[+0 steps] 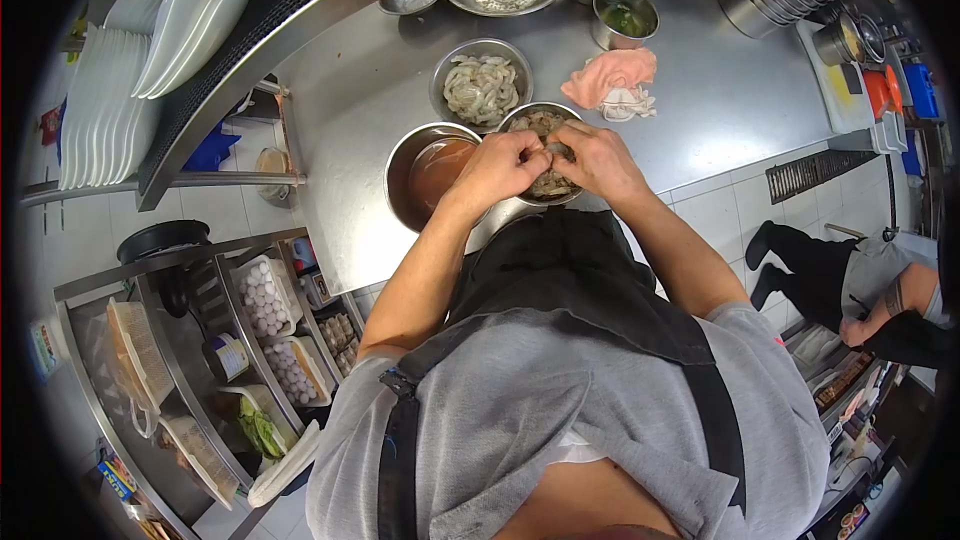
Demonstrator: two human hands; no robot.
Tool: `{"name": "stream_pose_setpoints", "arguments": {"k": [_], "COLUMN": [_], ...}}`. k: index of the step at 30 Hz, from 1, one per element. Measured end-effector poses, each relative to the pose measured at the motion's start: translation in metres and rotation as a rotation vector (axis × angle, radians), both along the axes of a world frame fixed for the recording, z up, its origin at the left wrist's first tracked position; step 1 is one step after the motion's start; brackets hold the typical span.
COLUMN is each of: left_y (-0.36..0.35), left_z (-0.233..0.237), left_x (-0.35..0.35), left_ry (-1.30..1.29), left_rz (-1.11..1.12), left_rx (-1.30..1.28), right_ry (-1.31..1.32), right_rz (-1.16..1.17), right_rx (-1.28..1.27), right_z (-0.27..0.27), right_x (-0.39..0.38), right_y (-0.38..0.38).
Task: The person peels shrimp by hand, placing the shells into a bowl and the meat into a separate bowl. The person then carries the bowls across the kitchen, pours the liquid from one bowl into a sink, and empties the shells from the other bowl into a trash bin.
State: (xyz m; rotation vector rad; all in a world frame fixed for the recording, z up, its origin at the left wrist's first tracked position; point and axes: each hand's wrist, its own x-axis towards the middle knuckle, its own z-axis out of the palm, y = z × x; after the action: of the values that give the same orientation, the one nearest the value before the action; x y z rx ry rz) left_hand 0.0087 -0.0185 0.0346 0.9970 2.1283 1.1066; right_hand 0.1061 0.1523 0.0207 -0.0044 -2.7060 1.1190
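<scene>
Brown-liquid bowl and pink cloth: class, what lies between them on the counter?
In the head view, the grey-shrimp bowl sits between the brown-liquid bowl and the cloth, with the left hand and right hand over it.

Between left hand [505,165] and right hand [600,160]: grey-brown shrimp [548,126] in a silver bowl. Beyond the hands: whitish peeled shrimp [483,88]. Beside the left hand: orange-brown liquid [437,170]. Beyond the right hand: salmon-pink cloth [612,72] on white cloth [628,106]. Counter [360,110] dull silver-grey.
</scene>
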Motion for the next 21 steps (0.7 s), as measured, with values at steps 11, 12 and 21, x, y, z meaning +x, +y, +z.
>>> {"name": "stream_pose_setpoints", "arguments": {"k": [11,12,21], "left_y": [-0.014,-0.015,-0.035], "left_z": [-0.013,-0.013,-0.014], "left_x": [-0.012,-0.016,-0.064], "left_ry": [-0.332,-0.356,0.274], "left_rz": [0.243,0.277,0.448], "left_rx": [0.025,0.038,0.078], "right_ry": [0.049,0.027,-0.008], "right_rz": [0.119,0.144,0.069], "right_rx": [-0.036,-0.024,0.082], "right_z": [-0.007,-0.006,-0.010], "right_x": [-0.004,-0.003,0.006], "right_y": [0.003,0.003,0.005]}}
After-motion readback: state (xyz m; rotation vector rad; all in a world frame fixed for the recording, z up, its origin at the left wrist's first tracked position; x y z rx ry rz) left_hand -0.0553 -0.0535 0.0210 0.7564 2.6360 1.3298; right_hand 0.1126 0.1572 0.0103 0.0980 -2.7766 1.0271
